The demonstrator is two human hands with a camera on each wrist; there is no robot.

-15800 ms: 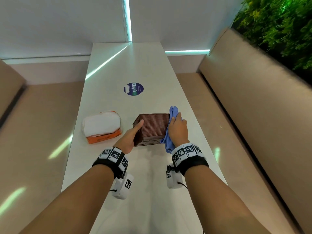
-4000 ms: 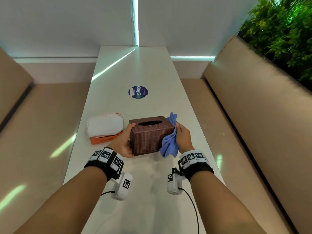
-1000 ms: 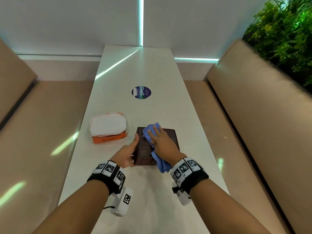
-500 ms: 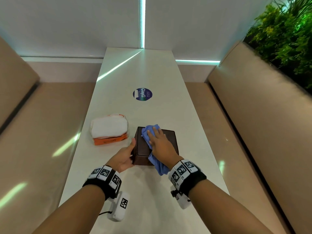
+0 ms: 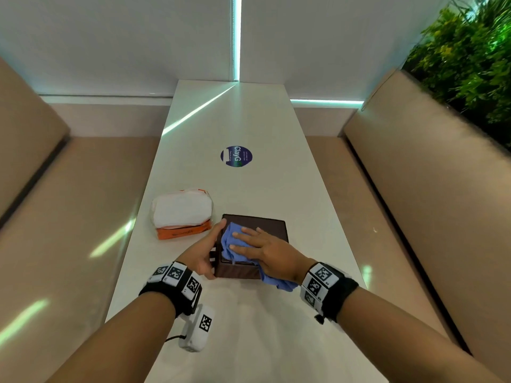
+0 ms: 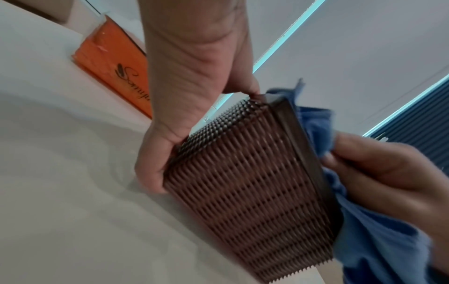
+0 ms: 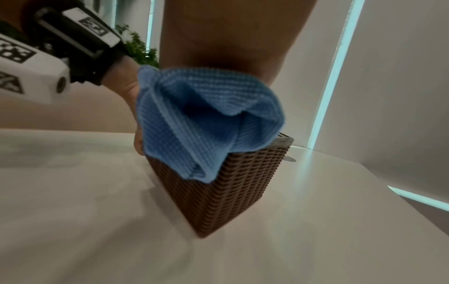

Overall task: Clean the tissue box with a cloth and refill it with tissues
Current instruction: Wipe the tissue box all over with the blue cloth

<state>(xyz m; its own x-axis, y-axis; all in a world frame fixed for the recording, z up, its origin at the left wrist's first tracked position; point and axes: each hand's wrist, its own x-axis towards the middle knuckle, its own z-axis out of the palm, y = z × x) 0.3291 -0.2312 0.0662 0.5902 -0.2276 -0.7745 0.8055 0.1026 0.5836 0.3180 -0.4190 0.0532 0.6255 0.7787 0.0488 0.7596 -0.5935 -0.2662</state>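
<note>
A brown woven tissue box [image 5: 266, 227] stands on the white table [image 5: 249, 189], its flat dark face up. My left hand [image 5: 201, 252] grips its left side, thumb on the top edge and fingers round the wall [image 6: 243, 182]. On that top face my right hand [image 5: 265, 247] lies flat with straight fingers, pressing a blue cloth [image 5: 229, 241] near the left edge. Part of the cloth [image 7: 201, 115] hangs over the box's near corner [image 7: 230, 192]. A white and orange tissue pack [image 5: 181, 211] lies to the left of the box.
A round dark blue sticker [image 5: 236, 156] sits on the table farther away. Tan benches run along the left [image 5: 69, 217] and the right [image 5: 387, 217]. Green plants [image 5: 470, 51] rise behind the right bench. A white wall closes the far end.
My right hand has slid the cloth across the box's top toward its left edge, close to my left thumb. The left hand keeps its grip and the box stays in place.
</note>
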